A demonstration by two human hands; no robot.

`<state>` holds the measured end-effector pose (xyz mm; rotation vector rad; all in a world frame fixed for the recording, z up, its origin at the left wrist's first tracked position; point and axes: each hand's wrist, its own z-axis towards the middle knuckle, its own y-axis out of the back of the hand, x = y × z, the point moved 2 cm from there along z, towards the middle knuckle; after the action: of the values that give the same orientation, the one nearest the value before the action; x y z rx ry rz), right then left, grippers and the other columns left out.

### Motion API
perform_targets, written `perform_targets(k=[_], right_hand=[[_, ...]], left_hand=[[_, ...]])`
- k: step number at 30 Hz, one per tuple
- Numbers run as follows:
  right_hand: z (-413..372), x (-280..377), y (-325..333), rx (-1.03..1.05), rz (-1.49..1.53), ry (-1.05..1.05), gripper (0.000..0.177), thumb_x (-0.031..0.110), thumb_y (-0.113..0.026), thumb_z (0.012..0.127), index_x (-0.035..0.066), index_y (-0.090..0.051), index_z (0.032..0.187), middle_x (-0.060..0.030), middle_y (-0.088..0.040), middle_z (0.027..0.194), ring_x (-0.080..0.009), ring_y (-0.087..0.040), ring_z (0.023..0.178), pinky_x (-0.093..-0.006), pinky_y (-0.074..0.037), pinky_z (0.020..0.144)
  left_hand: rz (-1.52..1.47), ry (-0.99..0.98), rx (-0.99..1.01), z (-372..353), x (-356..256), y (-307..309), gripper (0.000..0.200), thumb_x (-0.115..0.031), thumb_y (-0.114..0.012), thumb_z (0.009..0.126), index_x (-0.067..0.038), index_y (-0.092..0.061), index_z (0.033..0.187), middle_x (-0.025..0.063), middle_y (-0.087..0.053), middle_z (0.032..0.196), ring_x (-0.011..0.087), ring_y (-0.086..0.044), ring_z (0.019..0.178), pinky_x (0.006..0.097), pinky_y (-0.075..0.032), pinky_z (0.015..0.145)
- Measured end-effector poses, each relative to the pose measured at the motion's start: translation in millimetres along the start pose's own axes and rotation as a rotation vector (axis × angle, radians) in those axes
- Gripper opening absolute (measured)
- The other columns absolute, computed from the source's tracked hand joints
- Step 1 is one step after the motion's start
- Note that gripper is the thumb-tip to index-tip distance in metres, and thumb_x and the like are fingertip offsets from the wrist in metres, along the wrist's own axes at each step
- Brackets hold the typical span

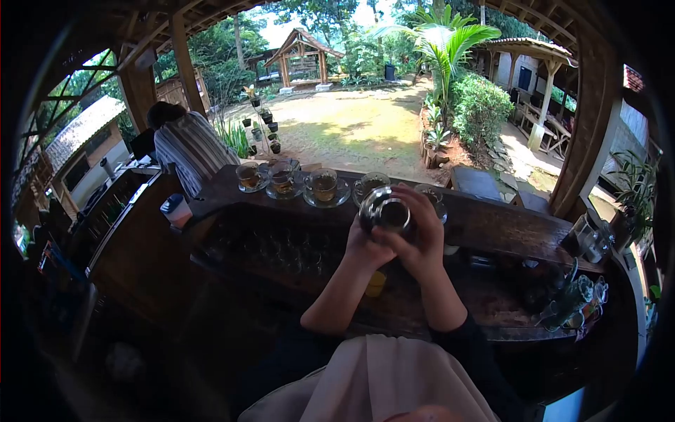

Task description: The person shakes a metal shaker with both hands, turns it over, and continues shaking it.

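Both my hands are raised over the dark wooden counter point(492, 225), wrapped round a shiny round vessel point(385, 211) that looks like a glass or metal jar. My left hand point(367, 243) supports it from the left and below. Around its right side and top curl the fingers of my right hand point(420, 225). Behind the vessel stands a row of glass cups on saucers, among them a cup of brown liquid point(324, 186), another cup point(283, 181) and a leftmost cup point(249, 177). What the vessel contains cannot be made out.
A person in a striped top point(193, 148) is at the left. A lidded container point(176, 210) stands at the counter's left end. Glassware point(580, 292) and a glass pitcher point(587, 235) are at the right. A yellow object point(375, 284) lies below my wrists.
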<state>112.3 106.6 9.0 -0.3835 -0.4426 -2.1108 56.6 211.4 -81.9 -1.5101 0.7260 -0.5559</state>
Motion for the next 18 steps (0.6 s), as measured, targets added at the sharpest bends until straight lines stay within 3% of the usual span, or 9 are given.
perform_targets(k=[2, 3, 7, 8, 10, 11, 13, 16, 18], right_hand=[[-4, 41, 14, 0.115, -0.056, 0.315, 0.042, 0.023, -0.072, 0.070, 0.012, -0.066, 0.110, -0.0100, -0.063, 0.113, -0.0343, -0.054, 0.115, -0.0479, -0.042, 0.093], [-12, 66, 23, 0.165, -0.173, 0.517, 0.033, 0.017, -0.068, 0.075, 0.017, -0.067, 0.108, -0.0004, -0.065, 0.112, -0.0288, -0.055, 0.115, -0.0487, -0.036, 0.098], [-35, 80, 31, 0.144, 0.057, 0.995, 0.023, 0.014, -0.063, 0.082, 0.027, -0.064, 0.101, 0.0138, -0.064, 0.109, -0.0127, -0.059, 0.111, -0.0478, -0.032, 0.100], [-34, 85, 38, 0.136, 0.020, 1.135, 0.024, 0.014, -0.063, 0.082, 0.027, -0.063, 0.103, 0.0136, -0.064, 0.108, -0.0114, -0.059, 0.111, -0.0488, -0.032, 0.100], [-25, 56, 41, 0.085, 0.007, 0.903, 0.025, 0.020, -0.066, 0.080, 0.025, -0.062, 0.104, 0.0055, -0.064, 0.109, -0.0196, -0.060, 0.110, -0.0486, -0.035, 0.098], [-14, 38, 49, 0.184, 0.024, 0.675, 0.031, 0.022, -0.073, 0.074, 0.019, -0.065, 0.104, -0.0048, -0.063, 0.111, -0.0270, -0.060, 0.109, -0.0482, -0.038, 0.096], [-7, -8, 40, 0.129, 0.149, -0.076, 0.042, 0.028, -0.074, 0.071, 0.010, -0.066, 0.108, -0.0138, -0.059, 0.119, -0.0374, -0.054, 0.114, -0.0472, -0.045, 0.089], [-14, 8, 60, 0.195, 0.137, 0.101, 0.045, 0.032, -0.074, 0.071, 0.010, -0.066, 0.109, -0.0135, -0.058, 0.120, -0.0371, -0.052, 0.117, -0.0509, -0.041, 0.093], [-24, 64, 83, 0.308, -0.029, 0.476, 0.031, 0.023, -0.068, 0.078, 0.018, -0.067, 0.109, -0.0040, -0.060, 0.120, -0.0306, -0.051, 0.121, -0.0565, -0.024, 0.106]], left_hand=[[-0.623, 0.776, 0.801, -37, 19, -25, 0.053, -0.047, -0.040, 0.094, -0.005, -0.052, 0.123, 0.0155, -0.062, 0.111, 0.0284, -0.063, 0.098, 0.0437, -0.052, 0.085], [0.105, 0.363, 0.485, -53, 1, -47, 0.060, -0.053, -0.043, 0.092, -0.004, -0.050, 0.125, 0.0163, -0.062, 0.112, 0.0280, -0.063, 0.100, 0.0416, -0.053, 0.084], [0.138, 0.072, 1.321, -58, 21, -58, 0.092, -0.042, -0.075, 0.077, -0.004, -0.022, 0.141, 0.0342, -0.037, 0.127, 0.0474, -0.052, 0.111, 0.0557, -0.054, 0.082], [0.245, 0.049, 1.213, -62, 25, -58, 0.087, -0.046, -0.072, 0.079, -0.009, -0.025, 0.141, 0.0295, -0.045, 0.120, 0.0430, -0.053, 0.112, 0.0533, -0.055, 0.081], [0.099, 0.336, 0.662, -62, 31, -24, 0.075, -0.052, -0.064, 0.083, -0.014, -0.031, 0.139, 0.0212, -0.053, 0.114, 0.0352, -0.056, 0.110, 0.0495, -0.055, 0.081], [-0.232, 0.481, 0.688, -66, 48, -34, 0.065, -0.055, -0.043, 0.091, -0.004, -0.042, 0.132, 0.0175, -0.057, 0.118, 0.0285, -0.060, 0.106, 0.0431, -0.048, 0.094], [-0.141, 0.316, 0.442, -37, 51, -11, 0.058, -0.051, -0.042, 0.092, -0.005, -0.047, 0.127, 0.0132, -0.058, 0.115, 0.0252, -0.058, 0.108, 0.0411, -0.048, 0.094], [-0.001, -0.043, 0.114, -39, 73, -26, 0.050, -0.048, -0.043, 0.092, -0.008, -0.052, 0.121, 0.0079, -0.060, 0.109, 0.0210, -0.057, 0.110, 0.0390, -0.047, 0.094], [0.058, 0.405, 0.351, -61, 66, -48, 0.064, -0.054, -0.044, 0.092, -0.004, -0.045, 0.131, 0.0154, -0.057, 0.115, 0.0264, -0.058, 0.109, 0.0414, -0.050, 0.090]])
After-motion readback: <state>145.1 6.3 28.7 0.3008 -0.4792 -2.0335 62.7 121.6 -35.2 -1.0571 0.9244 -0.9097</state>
